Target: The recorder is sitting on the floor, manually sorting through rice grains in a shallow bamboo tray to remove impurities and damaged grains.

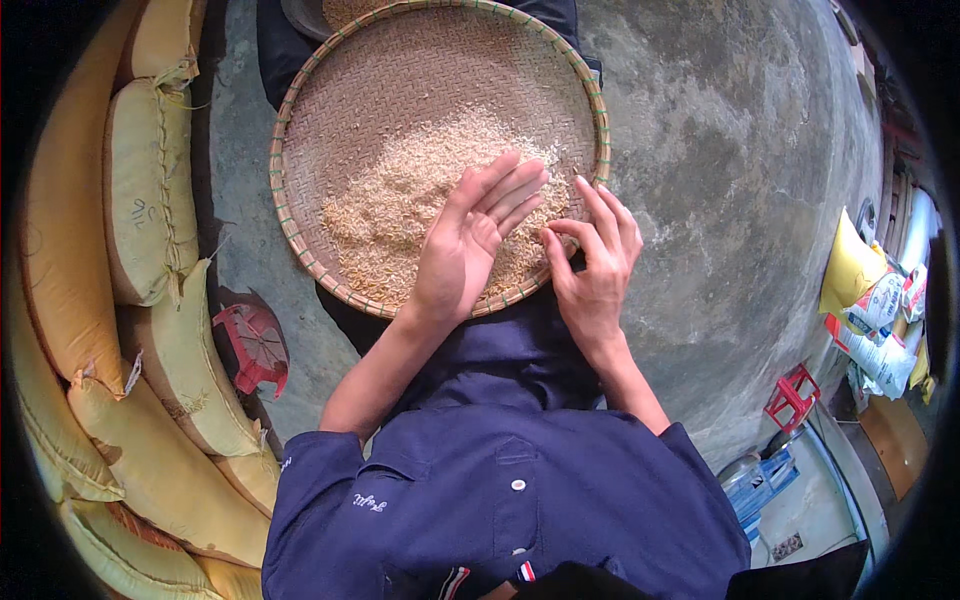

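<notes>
A round woven bamboo winnowing tray point(400, 75) with a green-stitched rim lies in front of me, its near edge at my lap. A loose heap of pale, straw-coloured grain point(385, 225) covers its near half. My left hand point(470, 230) is over the heap, palm up and fingers stretched out together; I see nothing held in it. At the right rim is my right hand point(598, 262). Its thumb and forefinger meet in a pinch while the other fingers extend over the rim. Anything between those two fingertips is too small to make out.
Stuffed yellow sacks point(150, 195) are stacked along the left. Beside them on the concrete floor point(720, 180) stands a red plastic stool point(252, 345). Another red stool point(792, 397) and piled packages point(880, 310) are at the right. Dark trouser legs point(283, 50) show beyond the tray.
</notes>
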The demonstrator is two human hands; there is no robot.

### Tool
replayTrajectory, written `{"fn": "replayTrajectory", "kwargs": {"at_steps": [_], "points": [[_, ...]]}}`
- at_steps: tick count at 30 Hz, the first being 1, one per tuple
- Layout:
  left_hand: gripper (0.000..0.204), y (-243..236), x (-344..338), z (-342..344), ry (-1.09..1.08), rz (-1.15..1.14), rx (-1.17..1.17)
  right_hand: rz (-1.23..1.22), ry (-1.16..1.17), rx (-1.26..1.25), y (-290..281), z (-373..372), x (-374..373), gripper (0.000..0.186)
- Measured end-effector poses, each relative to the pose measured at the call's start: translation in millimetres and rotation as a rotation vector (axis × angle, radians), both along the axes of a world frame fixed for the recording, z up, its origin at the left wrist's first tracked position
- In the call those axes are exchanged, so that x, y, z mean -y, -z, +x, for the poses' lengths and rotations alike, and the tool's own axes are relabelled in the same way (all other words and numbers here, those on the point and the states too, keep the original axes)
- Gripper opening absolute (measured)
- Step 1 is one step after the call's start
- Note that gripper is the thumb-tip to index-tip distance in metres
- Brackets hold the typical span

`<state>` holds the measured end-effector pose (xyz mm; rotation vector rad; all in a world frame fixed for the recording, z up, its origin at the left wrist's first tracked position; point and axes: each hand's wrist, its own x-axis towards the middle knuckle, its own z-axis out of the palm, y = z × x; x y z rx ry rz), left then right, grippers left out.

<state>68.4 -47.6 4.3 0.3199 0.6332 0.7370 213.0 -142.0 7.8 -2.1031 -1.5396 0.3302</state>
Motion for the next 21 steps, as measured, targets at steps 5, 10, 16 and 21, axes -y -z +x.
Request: {"fn": "replayTrajectory", "kwargs": {"at_steps": [5,10,16,21], "points": [[0.068,-2.9,1.2,4.2,0.002,-0.136,0.084,0.075,0.025,-0.128,-11.0,-0.2,-3.1,0.014],[0.078,-5.1,0.5,7.1,0.13,-0.294,0.215,0.195,-0.035,-0.145,-18.9,-7.9,-11.8,0.016],[0.083,-6.6,-2.8,8.2,0.096,-0.385,0.351,0.268,0.0,-0.141,-20.8,-7.7,-6.6,0.016],[0.088,-4.9,-5.1,5.7,0.007,-0.449,0.477,0.266,0.014,-0.139,-21.4,-4.1,-8.0,0.013]]}}
